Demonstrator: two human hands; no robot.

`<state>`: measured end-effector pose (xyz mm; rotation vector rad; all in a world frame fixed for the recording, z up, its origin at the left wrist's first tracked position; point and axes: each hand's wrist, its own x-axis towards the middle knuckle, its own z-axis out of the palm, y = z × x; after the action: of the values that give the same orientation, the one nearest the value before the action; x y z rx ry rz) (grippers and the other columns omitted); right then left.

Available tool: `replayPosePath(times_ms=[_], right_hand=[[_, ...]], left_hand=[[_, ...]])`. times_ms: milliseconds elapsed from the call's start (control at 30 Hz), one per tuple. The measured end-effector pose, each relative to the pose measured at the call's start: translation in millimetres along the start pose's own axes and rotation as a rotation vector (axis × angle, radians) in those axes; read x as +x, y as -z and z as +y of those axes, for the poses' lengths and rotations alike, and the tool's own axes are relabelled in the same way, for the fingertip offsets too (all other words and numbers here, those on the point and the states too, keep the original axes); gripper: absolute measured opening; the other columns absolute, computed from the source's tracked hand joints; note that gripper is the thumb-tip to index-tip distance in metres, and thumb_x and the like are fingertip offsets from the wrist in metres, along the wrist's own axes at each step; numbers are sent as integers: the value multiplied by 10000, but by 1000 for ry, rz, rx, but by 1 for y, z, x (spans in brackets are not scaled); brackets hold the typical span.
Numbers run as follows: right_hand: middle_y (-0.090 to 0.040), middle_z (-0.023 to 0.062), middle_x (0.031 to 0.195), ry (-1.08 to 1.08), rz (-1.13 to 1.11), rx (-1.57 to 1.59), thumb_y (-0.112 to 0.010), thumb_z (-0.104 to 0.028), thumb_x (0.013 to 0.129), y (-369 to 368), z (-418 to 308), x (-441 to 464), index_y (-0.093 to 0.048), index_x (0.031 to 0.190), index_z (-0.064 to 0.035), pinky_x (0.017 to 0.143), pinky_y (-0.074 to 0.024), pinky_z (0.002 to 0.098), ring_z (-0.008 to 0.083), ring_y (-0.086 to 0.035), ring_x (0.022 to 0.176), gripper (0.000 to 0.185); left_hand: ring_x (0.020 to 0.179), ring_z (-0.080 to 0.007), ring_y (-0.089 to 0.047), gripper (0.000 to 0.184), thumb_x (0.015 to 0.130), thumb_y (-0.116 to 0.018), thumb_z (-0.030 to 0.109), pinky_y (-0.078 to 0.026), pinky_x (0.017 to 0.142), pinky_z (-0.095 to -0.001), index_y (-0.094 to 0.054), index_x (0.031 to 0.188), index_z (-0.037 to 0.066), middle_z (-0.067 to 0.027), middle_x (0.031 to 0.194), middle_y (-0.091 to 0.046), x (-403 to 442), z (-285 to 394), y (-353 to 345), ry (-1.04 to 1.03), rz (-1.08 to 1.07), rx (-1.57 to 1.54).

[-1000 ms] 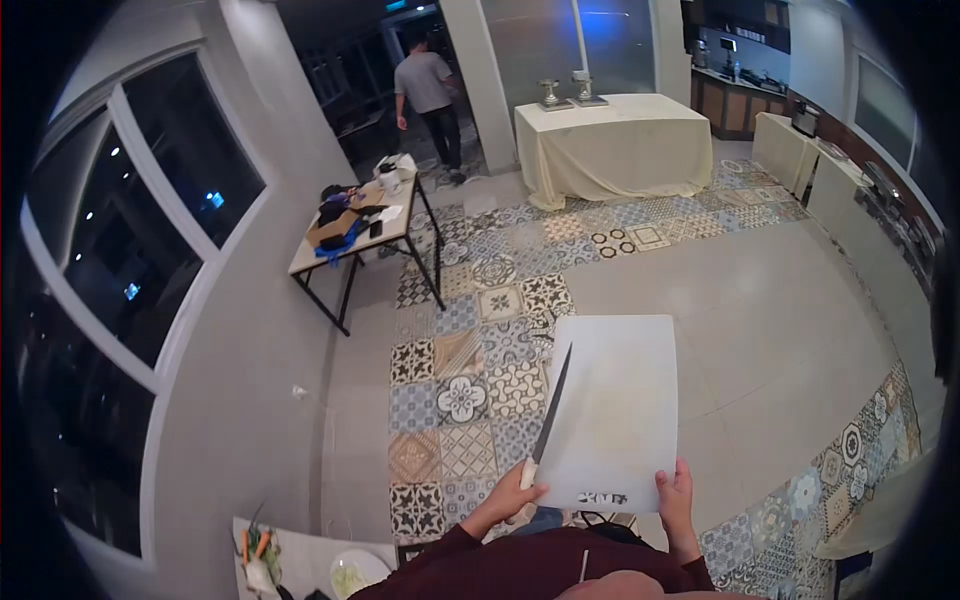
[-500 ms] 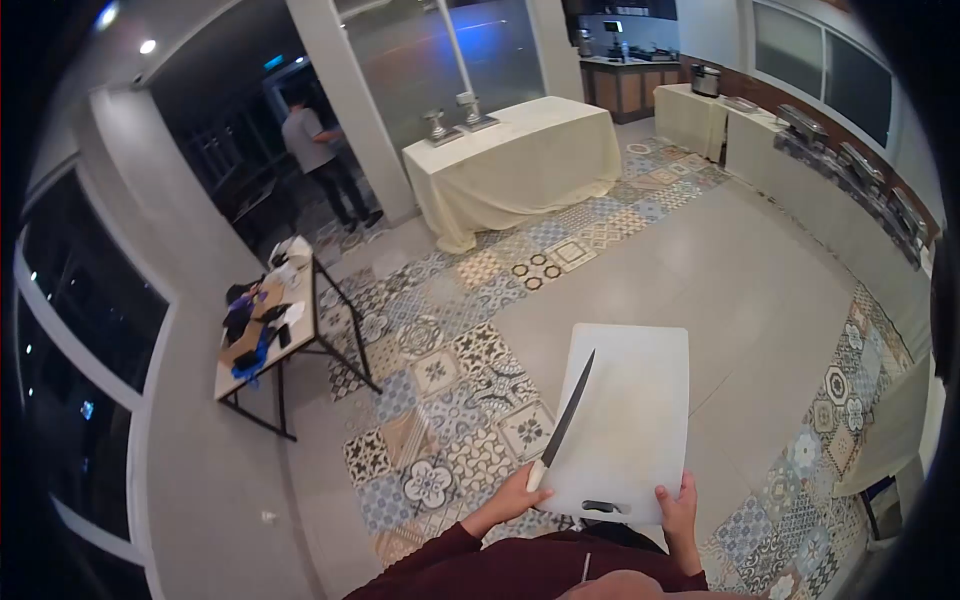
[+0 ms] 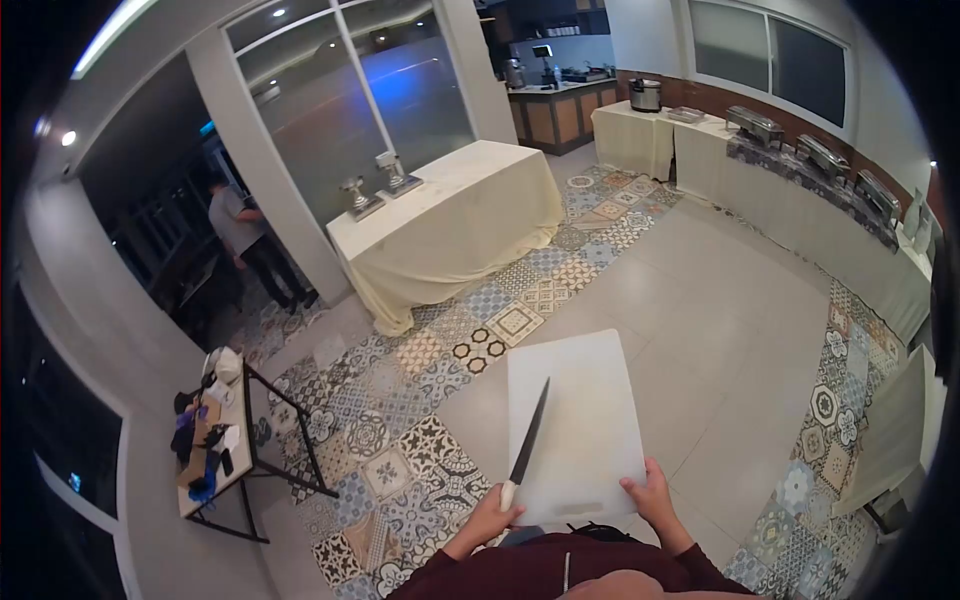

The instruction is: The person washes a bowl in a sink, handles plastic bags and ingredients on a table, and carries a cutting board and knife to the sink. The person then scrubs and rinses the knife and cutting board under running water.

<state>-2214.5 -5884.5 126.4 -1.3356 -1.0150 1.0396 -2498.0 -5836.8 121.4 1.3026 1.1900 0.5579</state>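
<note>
left hand (image 3: 492, 517): fingers closed around knife (image 3: 529, 438) handle, lower centre of frame | right hand (image 3: 654, 496): clamped on white cutting board (image 3: 588, 430), its lower-right edge | board: lower centre, knife blade over its left side

Lettering — none legible anywhere.

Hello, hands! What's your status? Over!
Left grip: dark-bladed, white-handled knife. Right grip: white rectangular plastic cutting board, right edge. In the way: knife over board's left side.
</note>
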Motion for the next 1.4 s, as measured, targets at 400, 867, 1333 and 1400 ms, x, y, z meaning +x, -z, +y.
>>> replayPosePath(times_ms=[400, 867, 1333, 1400], right_hand=[[-548, 131, 975, -46, 88, -36, -629, -125, 761, 13, 14, 320, -438, 1077, 26, 787, -429, 317, 184, -527, 901, 399], [-519, 122, 1016, 22, 462, 107, -576, -80, 786, 114, 5, 642, -396, 1094, 22, 807, -412, 293, 176, -501, 933, 371], [-492, 123, 1046, -92, 8, 82, -565, -22, 762, 213, -12, 1070, -362, 1134, 13, 854, -391, 311, 187, -479, 979, 426], [-485, 125, 1056, -89, -57, 88, -557, -17, 763, 207, -13, 1134, -352, 1143, 13, 857, -388, 311, 191, -477, 983, 433]], left_hand=[[805, -213, -570, 407, 779, -621, 237, -469, 681, -323, -461, 1043, -28, -146, 894, -553, 344, 85, 55, -133, 28, 287], [666, -264, -603, 436, 797, -589, 292, -486, 562, -351, -409, 1037, -24, -187, 818, -568, 748, 280, 7, -166, -292, 457], [819, -341, -577, 482, 795, -550, 297, -456, 683, -388, -364, 1062, -59, -263, 926, -525, 1039, 428, -1, 149, 89, 210], [864, -356, -558, 470, 793, -543, 284, -436, 729, -392, -361, 1049, -66, -272, 924, -522, 1085, 422, 14, 57, 186, 219]])
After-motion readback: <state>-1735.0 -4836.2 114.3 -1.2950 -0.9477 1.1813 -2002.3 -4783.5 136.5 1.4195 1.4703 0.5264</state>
